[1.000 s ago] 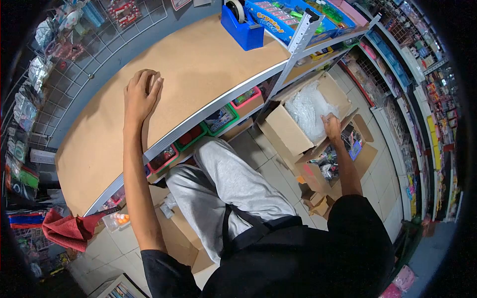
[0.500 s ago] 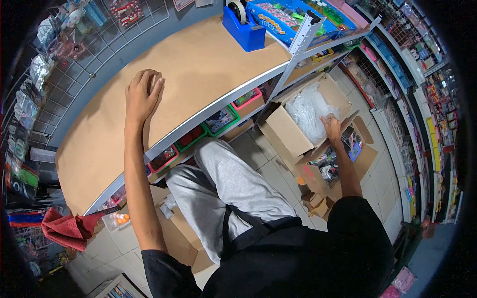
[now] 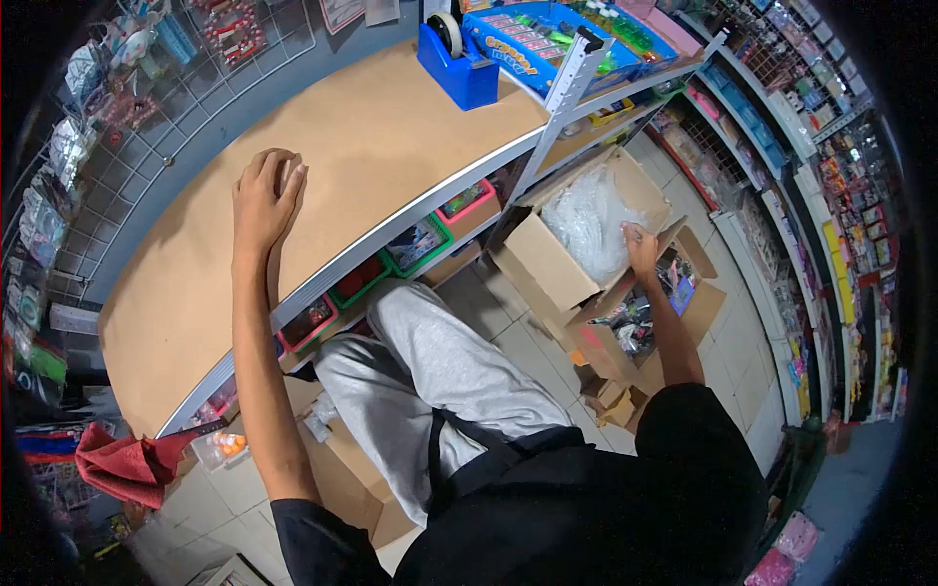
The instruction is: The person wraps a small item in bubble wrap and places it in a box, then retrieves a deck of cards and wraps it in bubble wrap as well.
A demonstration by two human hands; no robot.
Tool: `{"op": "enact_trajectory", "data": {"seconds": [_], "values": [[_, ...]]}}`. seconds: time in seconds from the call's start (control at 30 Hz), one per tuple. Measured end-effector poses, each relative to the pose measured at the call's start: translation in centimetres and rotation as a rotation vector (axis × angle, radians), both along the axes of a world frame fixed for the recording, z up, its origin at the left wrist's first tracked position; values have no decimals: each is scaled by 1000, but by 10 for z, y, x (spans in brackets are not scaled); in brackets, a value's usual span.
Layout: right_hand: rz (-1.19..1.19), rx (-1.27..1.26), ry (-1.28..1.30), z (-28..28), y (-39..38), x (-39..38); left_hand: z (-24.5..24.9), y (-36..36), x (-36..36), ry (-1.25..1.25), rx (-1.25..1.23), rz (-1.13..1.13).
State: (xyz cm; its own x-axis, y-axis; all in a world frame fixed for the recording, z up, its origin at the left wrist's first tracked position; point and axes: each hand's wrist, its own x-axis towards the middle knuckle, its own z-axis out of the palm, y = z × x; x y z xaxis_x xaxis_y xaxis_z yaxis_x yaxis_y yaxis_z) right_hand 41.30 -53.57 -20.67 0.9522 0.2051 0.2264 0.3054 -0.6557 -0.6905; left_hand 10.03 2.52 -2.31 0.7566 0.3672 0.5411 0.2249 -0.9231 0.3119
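Shop shelving packed with small wares is seen from the head view, with a wire grid (image 3: 147, 161) of hanging packets at 10 o'clock and curved display shelves (image 3: 772, 225) at 3 o'clock. Pale floor tiles (image 3: 489, 303) are shown between the grey-trousered legs (image 3: 430, 361) and the boxes.

At 2 o'clock, clear plastic wrap (image 3: 586, 223) is bunched inside an upper cardboard box (image 3: 542, 264) with its top unfolded. The right hand (image 3: 640, 246) is placed at the edge of the wrap nearest 3 o'clock. Its fingers are bent inward and drawn close together; whether any wrap is pinched cannot be told. Just beside, under the right forearm, a lower cardboard box (image 3: 705, 317) is filled with mixed small packets.

At 10 o'clock, the left hand (image 3: 262, 200) is rested on the brown tabletop (image 3: 391, 117), its fingers loosely curved, the thumb set slightly apart, and nothing seen to be held.

At 12 o'clock, a blue tape dispenser (image 3: 459, 76) is stood on the tabletop, near a blue display box (image 3: 508, 49) of small goods. Beneath the table edge, pink and green baskets (image 3: 420, 244) are lined up from 9 to 12 o'clock. A red cloth (image 3: 122, 464) is draped at 8 o'clock.
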Motion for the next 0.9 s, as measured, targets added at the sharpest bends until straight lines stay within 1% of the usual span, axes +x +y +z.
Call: {"op": "enact_trajectory", "data": {"seconds": [0.03,0.07,0.17,0.27,0.47,0.57,0.67,0.77,0.87,0.9], "values": [[2,27,-58,0,0,2,0,0,0,2,-2,1],[-3,24,-28,1,-1,4,0,0,0,5,-3,4],[-51,47,-71,8,-1,5,-1,0,-1,7,-7,8],[-49,161,-68,17,-7,11,-1,1,-1,2,7,3],[-64,-5,-88,29,-25,20,-1,0,-2,-15,-3,-4],[-14,14,-122,43,-24,7,1,0,-3,7,-44,-8],[-60,-95,-189,55,-20,2,0,-1,-4,-19,-11,-5],[-137,-83,-198,68,-18,-3,-1,0,-3,-6,-43,-3],[-139,-146,-242,76,-20,1,-1,0,-4,-1,-35,-7],[-133,-21,-244,76,-20,2,-1,-1,-4,-23,-6,-6]]}}
